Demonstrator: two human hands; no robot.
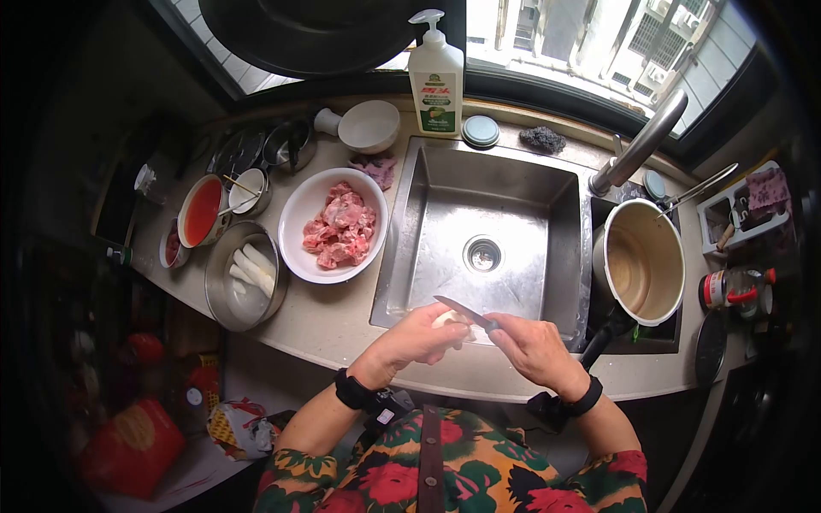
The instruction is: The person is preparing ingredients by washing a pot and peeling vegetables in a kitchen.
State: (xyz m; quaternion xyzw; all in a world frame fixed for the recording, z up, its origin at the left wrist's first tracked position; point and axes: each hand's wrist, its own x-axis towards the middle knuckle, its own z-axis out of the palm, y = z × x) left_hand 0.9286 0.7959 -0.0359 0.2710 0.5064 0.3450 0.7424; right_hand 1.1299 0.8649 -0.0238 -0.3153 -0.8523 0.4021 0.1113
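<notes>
My left hand [416, 335] is closed around a small whitish piece of food [449, 319], mostly hidden by the fingers, so its kind is unclear. My right hand [537, 350] grips a small knife [463, 311] by its handle. The blade points left and lies over the pale piece, close to my left fingers. Both hands are at the front edge of the steel sink [445, 205]. On the counter to the left, a white basin [292, 248] holds raw meat chunks [342, 224]. Beside it, several peeled white sticks [254, 267] lie in a metal bowl [224, 299].
A tall pot [640, 265] stands right of the sink, under the faucet [641, 141]. A pump bottle [436, 85], a round lid [481, 131] and a scouring pad [542, 138] line the back. Farther left is a bowl of red liquid [203, 212]; bottles [737, 289] stand far right.
</notes>
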